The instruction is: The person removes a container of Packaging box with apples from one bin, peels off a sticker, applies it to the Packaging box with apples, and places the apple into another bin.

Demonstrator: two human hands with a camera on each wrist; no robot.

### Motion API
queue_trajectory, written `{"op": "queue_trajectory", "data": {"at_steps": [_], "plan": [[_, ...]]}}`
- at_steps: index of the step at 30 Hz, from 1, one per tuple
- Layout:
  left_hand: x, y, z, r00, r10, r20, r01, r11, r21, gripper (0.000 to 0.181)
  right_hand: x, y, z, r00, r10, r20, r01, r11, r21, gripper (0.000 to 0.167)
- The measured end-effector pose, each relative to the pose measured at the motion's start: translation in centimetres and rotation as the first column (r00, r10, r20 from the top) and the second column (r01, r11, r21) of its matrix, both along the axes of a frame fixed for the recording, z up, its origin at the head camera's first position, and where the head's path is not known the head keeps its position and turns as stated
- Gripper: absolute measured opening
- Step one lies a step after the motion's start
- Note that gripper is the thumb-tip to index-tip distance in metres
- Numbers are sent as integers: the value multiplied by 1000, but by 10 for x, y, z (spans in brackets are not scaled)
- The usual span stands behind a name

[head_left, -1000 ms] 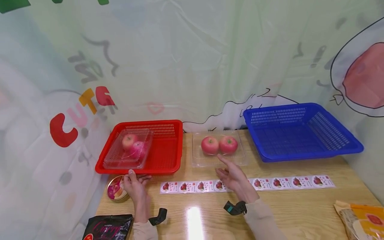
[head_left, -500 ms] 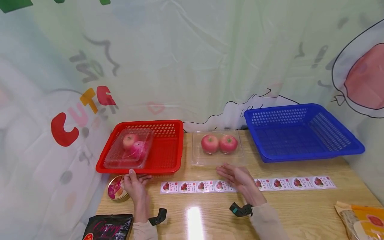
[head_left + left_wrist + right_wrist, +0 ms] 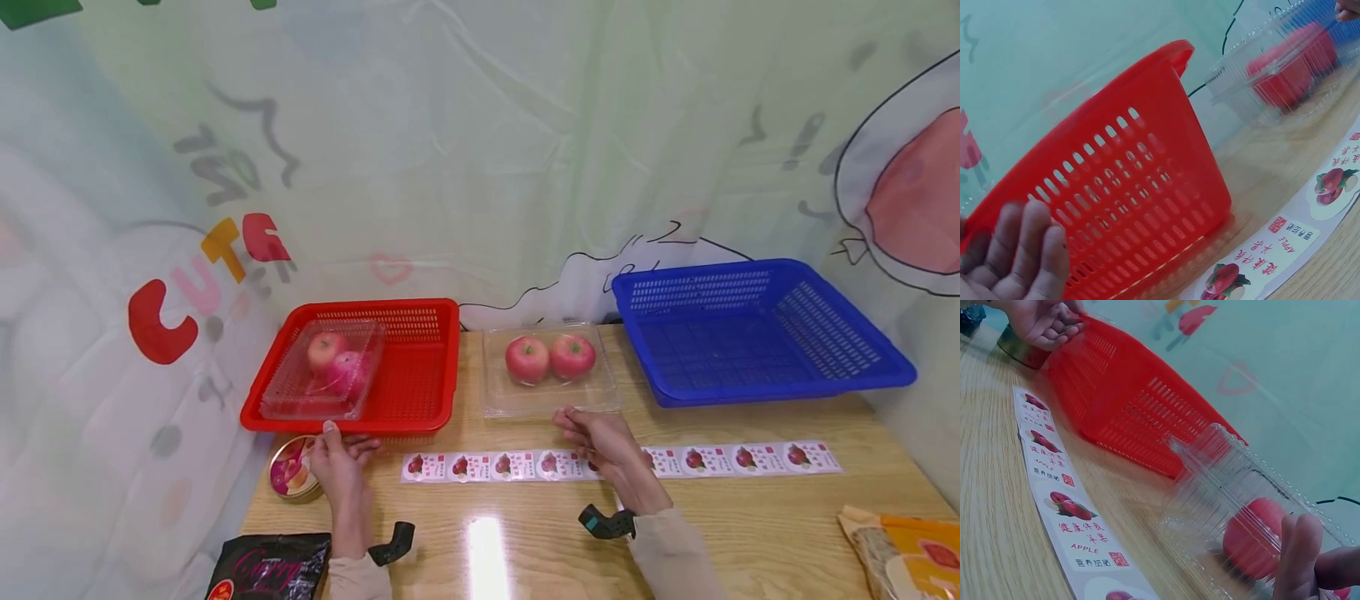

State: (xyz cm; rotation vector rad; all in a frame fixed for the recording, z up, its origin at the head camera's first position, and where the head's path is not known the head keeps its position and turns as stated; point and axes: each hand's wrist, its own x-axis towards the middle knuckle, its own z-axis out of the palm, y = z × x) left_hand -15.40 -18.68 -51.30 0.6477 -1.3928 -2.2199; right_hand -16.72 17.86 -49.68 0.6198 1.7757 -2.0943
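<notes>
My left hand (image 3: 345, 471) grips the front rim of the red basket (image 3: 416, 387), thumb on top and fingers beneath. A clear plastic box (image 3: 322, 412) holding an apple (image 3: 325, 352) and a pink-wrapped fruit (image 3: 349, 375) sits in the basket's left half. At mid-table lies another clear plastic box (image 3: 491, 400) with its lid over two red apples (image 3: 527, 360). My right hand (image 3: 611, 446) pinches at this box's front edge, thumb and forefinger close together; its fingers (image 3: 1297, 556) partly hide the contact in the right wrist view.
A strip of apple labels (image 3: 502, 467) runs across the table, partly under my right hand. An open blue basket (image 3: 738, 350) stands at back right. Beside my left hand is a round tin (image 3: 288, 479). A black packet (image 3: 270, 571) and an orange bag (image 3: 918, 550) lie near the front corners.
My right hand has drawn back from the box, then come forward again to its front edge, its forefinger no longer stretched out. The left hand stays on the red basket's rim.
</notes>
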Motion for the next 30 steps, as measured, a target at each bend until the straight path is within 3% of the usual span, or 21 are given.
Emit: {"op": "queue_trajectory", "data": {"at_steps": [5,7,8,9,10,13,15,18,20,22,24,26,27,29,30], "plan": [[5,0,-1,989,-92,118,98,994,-40,52,0,2,-2,1000,-1,-11,0,997,-82,25],[10,3,-3,976,-122,182,147,980,-133,58,2,2,-2,1000,8,-14,-10,993,-121,22],[13,5,-4,966,-128,225,176,961,-213,59,5,1,-2,1000,18,-18,-20,992,-125,22],[16,8,-5,956,-121,269,204,929,-310,59,8,-1,-1,999,34,-26,-36,993,-109,22],[20,10,-5,944,-102,314,231,883,-408,59,12,-4,0,998,54,-38,-57,995,-77,24],[30,18,-5,916,12,400,277,701,-657,49,23,-22,4,985,135,-108,-125,988,93,33],[34,23,-3,904,88,419,288,598,-748,43,29,-37,6,962,208,-178,-167,961,220,38],[39,27,-2,879,144,455,333,497,-801,38,33,-61,4,891,322,-321,-188,904,384,34],[39,29,-4,861,155,485,376,449,-810,35,33,-76,0,815,405,-414,-180,857,484,30],[39,30,-5,847,153,509,410,419,-810,33,32,-92,-3,738,490,-464,-156,792,590,30],[38,32,-6,844,150,514,417,419,-807,31,29,-108,-8,666,575,-475,-129,716,686,33],[38,33,-8,848,144,510,410,431,-804,29,27,-122,-12,609,643,-464,-100,642,760,37],[38,33,-9,850,137,508,406,444,-799,28,26,-128,-14,591,670,-450,-87,607,790,40],[38,34,-10,856,117,504,401,467,-788,26,23,-139,-21,545,712,-443,-53,557,829,45],[38,35,-11,859,105,501,398,478,-783,24,22,-144,-23,532,723,-440,-42,542,840,47]]}}
